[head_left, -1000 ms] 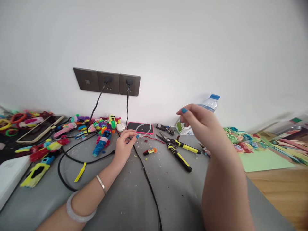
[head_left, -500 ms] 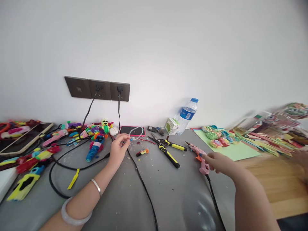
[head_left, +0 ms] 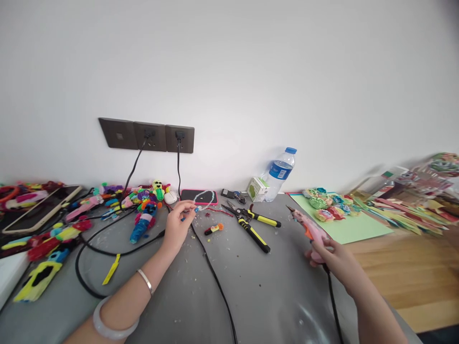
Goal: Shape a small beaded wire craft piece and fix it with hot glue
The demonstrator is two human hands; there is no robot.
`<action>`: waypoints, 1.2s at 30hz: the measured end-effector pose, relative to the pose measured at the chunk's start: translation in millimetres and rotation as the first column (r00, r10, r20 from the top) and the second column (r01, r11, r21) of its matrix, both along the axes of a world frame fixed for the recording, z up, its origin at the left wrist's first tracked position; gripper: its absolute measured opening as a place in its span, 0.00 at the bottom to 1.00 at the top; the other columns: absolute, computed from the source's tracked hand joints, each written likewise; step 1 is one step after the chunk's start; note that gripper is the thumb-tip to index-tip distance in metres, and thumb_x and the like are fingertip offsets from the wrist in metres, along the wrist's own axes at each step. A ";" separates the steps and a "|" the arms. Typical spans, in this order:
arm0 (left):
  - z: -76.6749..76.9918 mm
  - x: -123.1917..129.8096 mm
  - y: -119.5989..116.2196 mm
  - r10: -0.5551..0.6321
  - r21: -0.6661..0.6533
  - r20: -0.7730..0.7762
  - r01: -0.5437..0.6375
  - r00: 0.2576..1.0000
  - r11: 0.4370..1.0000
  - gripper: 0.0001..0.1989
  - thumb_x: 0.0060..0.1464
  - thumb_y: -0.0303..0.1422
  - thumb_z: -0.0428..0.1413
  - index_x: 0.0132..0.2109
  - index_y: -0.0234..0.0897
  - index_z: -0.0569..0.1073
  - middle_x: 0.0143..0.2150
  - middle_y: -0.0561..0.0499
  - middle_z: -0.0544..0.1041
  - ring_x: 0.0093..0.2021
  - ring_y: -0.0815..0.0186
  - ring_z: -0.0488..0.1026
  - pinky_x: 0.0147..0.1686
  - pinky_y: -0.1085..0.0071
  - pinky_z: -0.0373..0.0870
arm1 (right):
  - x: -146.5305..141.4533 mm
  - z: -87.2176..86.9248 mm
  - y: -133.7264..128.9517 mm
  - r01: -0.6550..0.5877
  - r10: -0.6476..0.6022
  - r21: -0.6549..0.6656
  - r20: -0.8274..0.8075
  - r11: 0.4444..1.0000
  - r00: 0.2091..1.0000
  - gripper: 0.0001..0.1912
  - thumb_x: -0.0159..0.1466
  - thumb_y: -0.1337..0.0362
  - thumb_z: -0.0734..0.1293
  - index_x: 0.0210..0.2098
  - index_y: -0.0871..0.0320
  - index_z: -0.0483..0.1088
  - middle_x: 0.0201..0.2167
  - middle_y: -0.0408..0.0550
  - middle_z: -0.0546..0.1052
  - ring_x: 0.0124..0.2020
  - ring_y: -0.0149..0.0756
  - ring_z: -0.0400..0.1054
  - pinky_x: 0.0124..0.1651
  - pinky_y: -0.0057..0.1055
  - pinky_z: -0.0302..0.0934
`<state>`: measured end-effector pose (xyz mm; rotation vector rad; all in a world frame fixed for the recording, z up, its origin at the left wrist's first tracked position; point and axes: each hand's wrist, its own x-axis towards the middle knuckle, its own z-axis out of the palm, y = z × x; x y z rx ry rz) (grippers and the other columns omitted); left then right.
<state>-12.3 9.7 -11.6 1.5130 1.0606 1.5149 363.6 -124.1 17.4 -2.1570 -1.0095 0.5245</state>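
Observation:
My left hand point(head_left: 177, 225) pinches one end of a pale beaded string point(head_left: 212, 202), which curves in a loop above the dark, pink-edged phone point(head_left: 188, 195). My right hand point(head_left: 333, 260) is wrapped round the handle of a pink hot glue gun point(head_left: 312, 230). Its nozzle points up and to the left, and a black cord trails down from the handle. Between the hands lie yellow-and-black pliers point(head_left: 254, 234), spread wide. Close to my left hand is a small black, yellow and orange pipe-cleaner piece point(head_left: 214, 229).
Colourful pipe-cleaner figures point(head_left: 144, 222) and a tablet-like device point(head_left: 43, 208) crowd the left. Black cables point(head_left: 211, 270) cross the grey table. By the wall stand a water bottle point(head_left: 280, 174) and a small box point(head_left: 257, 189). Ribbon flowers point(head_left: 324, 205) rest on green paper point(head_left: 358, 228) at right.
My right hand has shifted its hold down onto the glue gun's handle and brought the gun a little to the right. My left hand stays nearly in place with the beaded string.

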 end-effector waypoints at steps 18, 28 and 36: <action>5.0 -3.2 0.6 0.050 0.043 -0.111 -0.046 0.993 0.998 0.05 0.55 0.33 0.56 0.36 0.38 0.75 0.39 0.47 0.77 0.38 0.64 0.73 0.35 0.71 0.68 | -151.8 27.5 86.5 -0.418 0.699 0.592 -0.390 0.689 0.599 0.13 0.63 0.59 0.60 0.24 0.55 0.57 0.12 0.38 0.62 0.16 0.28 0.50 0.23 0.28 0.48; 4.4 -6.2 3.8 0.094 0.028 -0.118 -0.091 0.989 0.995 0.05 0.55 0.33 0.56 0.36 0.38 0.75 0.41 0.46 0.77 0.41 0.62 0.74 0.35 0.71 0.69 | -159.4 -22.3 86.9 -0.705 0.838 0.460 -0.374 0.540 0.398 0.15 0.66 0.52 0.58 0.35 0.59 0.64 0.11 0.37 0.65 0.14 0.28 0.50 0.22 0.29 0.47; 1.9 -5.8 5.4 0.096 0.028 -0.104 -0.093 0.990 0.995 0.05 0.54 0.33 0.56 0.36 0.37 0.75 0.40 0.47 0.77 0.38 0.63 0.74 0.33 0.71 0.68 | -161.9 -22.2 87.3 -0.685 0.830 0.473 -0.383 0.554 0.406 0.15 0.65 0.51 0.59 0.33 0.57 0.62 0.11 0.36 0.64 0.15 0.28 0.50 0.22 0.29 0.48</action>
